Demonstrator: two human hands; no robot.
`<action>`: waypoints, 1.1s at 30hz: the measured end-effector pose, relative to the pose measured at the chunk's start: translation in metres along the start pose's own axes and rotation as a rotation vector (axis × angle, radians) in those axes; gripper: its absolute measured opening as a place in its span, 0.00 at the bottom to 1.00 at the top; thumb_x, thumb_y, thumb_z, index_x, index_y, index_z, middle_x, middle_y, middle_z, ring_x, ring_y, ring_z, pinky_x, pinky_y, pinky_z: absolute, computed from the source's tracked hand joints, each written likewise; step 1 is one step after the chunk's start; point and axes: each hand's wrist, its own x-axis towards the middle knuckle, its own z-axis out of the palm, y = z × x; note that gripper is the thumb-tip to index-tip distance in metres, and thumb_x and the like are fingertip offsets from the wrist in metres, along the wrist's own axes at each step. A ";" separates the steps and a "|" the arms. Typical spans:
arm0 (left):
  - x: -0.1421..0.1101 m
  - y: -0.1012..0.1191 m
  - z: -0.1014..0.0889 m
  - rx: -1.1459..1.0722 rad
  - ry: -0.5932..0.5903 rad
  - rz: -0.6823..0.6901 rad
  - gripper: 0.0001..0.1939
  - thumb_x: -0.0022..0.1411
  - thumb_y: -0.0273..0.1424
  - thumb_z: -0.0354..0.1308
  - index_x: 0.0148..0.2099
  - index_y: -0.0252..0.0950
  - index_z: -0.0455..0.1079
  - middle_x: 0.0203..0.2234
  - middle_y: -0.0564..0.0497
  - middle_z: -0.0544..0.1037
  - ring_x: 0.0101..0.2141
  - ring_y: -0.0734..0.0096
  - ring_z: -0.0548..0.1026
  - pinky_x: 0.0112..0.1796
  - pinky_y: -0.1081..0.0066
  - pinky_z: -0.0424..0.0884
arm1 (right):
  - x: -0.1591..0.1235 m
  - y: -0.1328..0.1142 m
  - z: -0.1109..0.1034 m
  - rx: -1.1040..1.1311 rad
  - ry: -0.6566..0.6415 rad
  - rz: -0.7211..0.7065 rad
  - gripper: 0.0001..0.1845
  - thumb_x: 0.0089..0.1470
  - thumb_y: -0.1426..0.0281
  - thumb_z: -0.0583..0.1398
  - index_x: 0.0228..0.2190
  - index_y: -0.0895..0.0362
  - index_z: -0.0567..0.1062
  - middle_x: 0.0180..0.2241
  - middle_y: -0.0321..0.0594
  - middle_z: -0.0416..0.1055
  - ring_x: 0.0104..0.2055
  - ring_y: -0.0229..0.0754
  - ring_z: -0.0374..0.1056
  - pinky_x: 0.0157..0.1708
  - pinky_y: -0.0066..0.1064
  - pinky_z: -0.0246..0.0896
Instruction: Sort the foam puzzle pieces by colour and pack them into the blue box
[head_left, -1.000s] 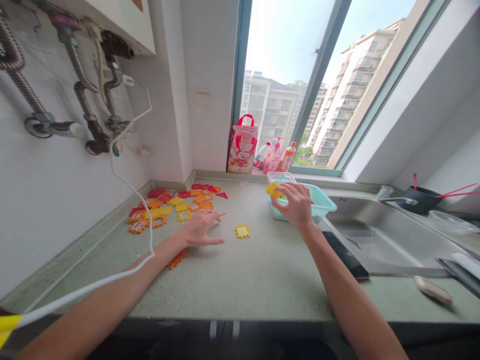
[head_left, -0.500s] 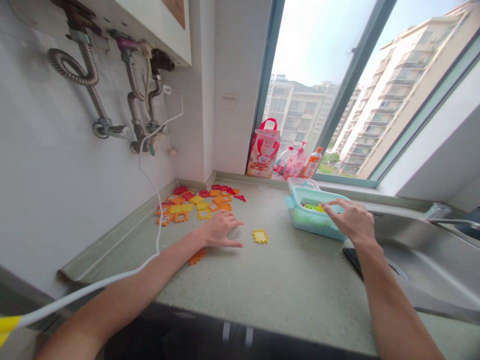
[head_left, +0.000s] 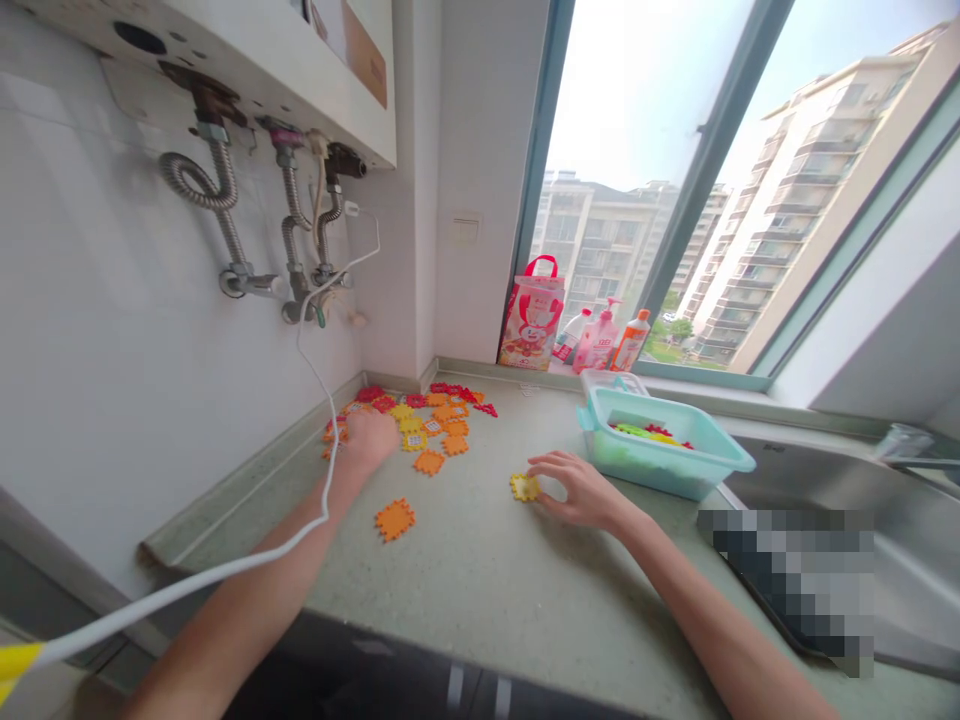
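Note:
A pile of red, orange and yellow toothed plastic tiles (head_left: 431, 415) lies on the grey counter (head_left: 480, 570) near the back left corner. My left hand (head_left: 367, 440) rests on the left part of that pile, fingers curled over tiles. A single orange tile (head_left: 395, 519) lies apart, nearer to me. My right hand (head_left: 574, 488) lies on the counter with its fingertips on a lone yellow tile (head_left: 524, 487). Just right of it stands a turquoise plastic bin (head_left: 660, 462) holding coloured tiles.
A white cable (head_left: 315, 350) hangs from the wall pipes (head_left: 225, 230) across my left arm. A red gift bag (head_left: 533, 328) and bottles (head_left: 607, 342) stand on the window sill. A steel sink (head_left: 885, 530) lies to the right.
My right hand left the bin and dropped to the lone yellow tile. My left hand moved back and left onto the tile pile. The camera turned further left.

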 end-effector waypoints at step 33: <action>-0.055 0.099 0.013 -0.632 -0.098 1.093 0.16 0.72 0.40 0.59 0.59 0.41 0.73 0.54 0.46 0.80 0.53 0.59 0.78 0.56 0.64 0.71 | 0.009 0.007 0.029 0.165 0.177 0.099 0.16 0.65 0.66 0.62 0.53 0.52 0.76 0.53 0.46 0.79 0.46 0.45 0.79 0.52 0.37 0.73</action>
